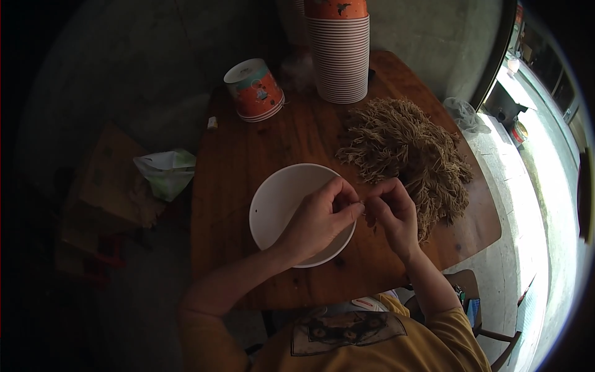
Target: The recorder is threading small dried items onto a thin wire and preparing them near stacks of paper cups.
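Note:
A white bowl (pixel 271 201) stands near the middle of the wooden table, with a small dark speck on its inner left wall. Above the bowl's right side is my left hand (pixel 319 217), its thumb and fingertips pinched together. My right hand (pixel 396 217) meets it just beyond the bowl's right rim, also pinching. Whatever is between the fingertips is too small to name. A big heap of thin, brown, stringy strands (pixel 412 152) lies right behind and beside my right hand; its exact kind is unclear.
On the wooden table (pixel 248 149), a tall stack of paper tubs (pixel 341 56) rises at the back. Several orange-and-teal tubs (pixel 255 90) stand upside down to its left, near a small white object (pixel 212 123). A cardboard box (pixel 102 180) and plastic bag (pixel 166 172) sit left; a chair (pixel 465 282) stands lower right.

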Demonstrator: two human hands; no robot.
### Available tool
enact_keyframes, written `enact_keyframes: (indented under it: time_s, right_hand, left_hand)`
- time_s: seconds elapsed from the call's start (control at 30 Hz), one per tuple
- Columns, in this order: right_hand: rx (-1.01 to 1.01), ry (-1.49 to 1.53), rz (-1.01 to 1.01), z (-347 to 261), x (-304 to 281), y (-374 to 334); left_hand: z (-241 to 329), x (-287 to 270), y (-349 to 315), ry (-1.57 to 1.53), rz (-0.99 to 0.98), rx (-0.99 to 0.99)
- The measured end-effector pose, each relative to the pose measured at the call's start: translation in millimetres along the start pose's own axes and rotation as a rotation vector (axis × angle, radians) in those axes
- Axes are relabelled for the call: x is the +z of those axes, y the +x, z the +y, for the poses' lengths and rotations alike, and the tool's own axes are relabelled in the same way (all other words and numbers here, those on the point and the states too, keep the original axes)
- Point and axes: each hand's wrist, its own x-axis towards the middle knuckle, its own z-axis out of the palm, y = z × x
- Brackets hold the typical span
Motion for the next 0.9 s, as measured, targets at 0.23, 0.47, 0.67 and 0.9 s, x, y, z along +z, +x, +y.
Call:
enact_keyframes:
  time_s: [0.23,0.47,0.67,0.9]
  right_hand:
    - [0.017,0.045,-0.011,3,-2,1]
    - [0.010,0.045,-0.017,3,-2,0]
    - [-0.027,0.052,-0.041,8,-5,0]
    - [-0.292,-0.419,-0.055,8,-2,4]
  left_hand:
    - [-2,-1,1,-0.016,-0.027,0.022]
    - [-2,0,1,-0.034,-0.008,0.010]
    - [-6,-2,1,0.001,0.009,0.048]
    - [-3,-4,1,0.025,0.009,-0.031]
